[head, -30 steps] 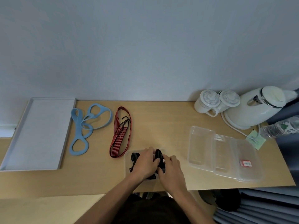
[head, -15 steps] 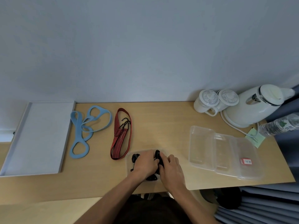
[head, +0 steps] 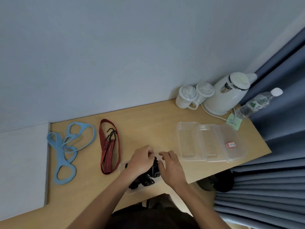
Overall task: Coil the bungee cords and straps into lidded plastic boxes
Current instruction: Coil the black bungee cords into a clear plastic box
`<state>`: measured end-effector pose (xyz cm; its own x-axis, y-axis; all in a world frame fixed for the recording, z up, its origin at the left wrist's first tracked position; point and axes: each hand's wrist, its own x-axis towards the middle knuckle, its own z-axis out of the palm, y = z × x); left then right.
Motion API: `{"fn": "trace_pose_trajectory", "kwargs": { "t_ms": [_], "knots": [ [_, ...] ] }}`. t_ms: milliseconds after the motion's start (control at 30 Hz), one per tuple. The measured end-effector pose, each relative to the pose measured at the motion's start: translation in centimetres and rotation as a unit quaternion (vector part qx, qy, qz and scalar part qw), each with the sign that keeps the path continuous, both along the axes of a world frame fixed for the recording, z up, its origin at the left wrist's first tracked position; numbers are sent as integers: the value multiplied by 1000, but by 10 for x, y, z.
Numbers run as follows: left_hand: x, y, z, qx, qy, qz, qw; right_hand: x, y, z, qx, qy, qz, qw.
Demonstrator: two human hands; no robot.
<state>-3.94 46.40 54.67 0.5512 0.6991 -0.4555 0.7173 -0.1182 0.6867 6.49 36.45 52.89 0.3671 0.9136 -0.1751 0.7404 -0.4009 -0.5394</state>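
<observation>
Left hand point(head: 140, 161) curls its fingers over the black strap point(head: 152, 171) and grips the bundle. Right hand point(head: 171, 167) sits just beside it, thumb against the strap, fingers bent; can't tell if it's actually gripping. Strap bundle sits in a clear box point(head: 121, 166) at the desk's point(head: 148, 126) near edge. Red-black bungee cord point(head: 107, 146) lies left of the box and the blue strap point(head: 66, 146) further left. Empty clear boxes point(head: 209, 142) are stacked to the right.
</observation>
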Motion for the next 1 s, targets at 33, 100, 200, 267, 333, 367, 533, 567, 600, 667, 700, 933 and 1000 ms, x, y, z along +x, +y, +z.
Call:
{"fn": "trace_pose_trajectory", "kwargs": {
  "t_ms": [33,100,200,267,333,367,533,567,600,667,700,933,1000],
  "knots": [
    [3,1,0,3,-2,-11,1000,3,1,2,4,5,-10,1000],
    [10,1,0,10,-7,-26,1000,10,1,5,14,7,-26,1000],
    [28,-1,3,9,-15,-38,999,30,-1,10,28,4,-47,999],
    [44,-3,4,10,-16,-50,999,47,-4,13,41,7,-69,997],
    [64,-6,6,20,-22,-55,998,69,-8,15,53,11,-88,995],
    [76,-7,6,27,-25,-56,998,81,-10,17,54,11,-97,994],
    [143,-22,5,66,-38,-86,993,159,-30,16,63,9,-181,981],
    [156,-26,5,67,-38,-92,993,176,-37,14,64,7,-200,978],
    [169,-31,6,68,-39,-98,992,193,-44,11,61,4,-218,974],
    [194,-41,7,72,-42,-113,990,225,-60,4,39,-4,-256,966],
    [205,-46,7,73,-40,-121,989,239,-68,1,22,-12,-274,961],
    [247,-64,-3,70,10,-165,984,286,-97,-27,-158,4,-276,948],
    [252,-65,-5,68,23,-169,983,288,-96,-32,-175,16,-281,944]
  ]
}}
